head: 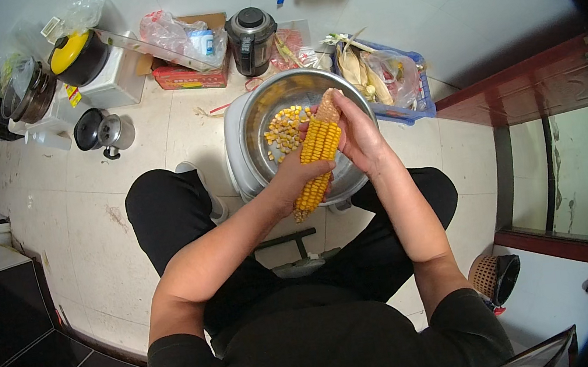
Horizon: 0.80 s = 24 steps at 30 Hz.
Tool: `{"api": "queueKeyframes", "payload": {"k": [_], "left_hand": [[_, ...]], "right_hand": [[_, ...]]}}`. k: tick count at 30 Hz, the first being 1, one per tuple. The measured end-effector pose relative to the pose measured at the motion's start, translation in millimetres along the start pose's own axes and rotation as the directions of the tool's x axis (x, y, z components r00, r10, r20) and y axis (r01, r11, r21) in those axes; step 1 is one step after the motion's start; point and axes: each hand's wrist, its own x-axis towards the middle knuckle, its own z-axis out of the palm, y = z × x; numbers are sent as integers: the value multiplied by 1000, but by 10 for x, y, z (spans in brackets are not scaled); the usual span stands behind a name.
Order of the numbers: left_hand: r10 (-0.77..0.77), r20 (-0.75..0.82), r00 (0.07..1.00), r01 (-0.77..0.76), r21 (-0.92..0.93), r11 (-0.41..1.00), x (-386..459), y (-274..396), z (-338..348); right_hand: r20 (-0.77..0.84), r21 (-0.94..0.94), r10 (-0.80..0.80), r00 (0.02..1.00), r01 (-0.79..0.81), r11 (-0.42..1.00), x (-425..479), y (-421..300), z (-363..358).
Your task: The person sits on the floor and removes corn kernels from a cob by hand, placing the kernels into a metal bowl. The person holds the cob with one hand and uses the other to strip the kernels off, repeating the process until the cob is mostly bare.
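Note:
My left hand (293,179) is closed around the lower half of a yellow corn cob (320,141), which is tilted with its tip towards me. My right hand (357,133) grips the upper end, where a length of bare cob shows without kernels. Both hands are over a round stainless steel basin (252,150). Loose yellow kernels (283,132) lie on the basin's floor, left of the cob. Under and beside the basin stands a pale grey support (235,152), partly hidden. Some fingers of both hands are hidden behind the cob.
Beyond the basin are a blue plastic crate (407,114) with corn husks, a blender jug (252,41) and a red cardboard box (191,80). A metal pot (117,133) sits on the tiled floor at left. My knees flank the basin; a dark red wooden frame (525,76) is at right.

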Motion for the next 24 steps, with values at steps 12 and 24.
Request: {"api": "queueKeyframes", "payload": {"k": [12, 24], "left_hand": [[24, 148, 989, 8, -208, 978, -38, 26, -36], [0, 42, 999, 0, -9, 1000, -28, 38, -23]], "right_hand": [[177, 17, -37, 983, 34, 999, -78, -96, 24], [129, 46, -9, 992, 3, 999, -73, -55, 39]]}}
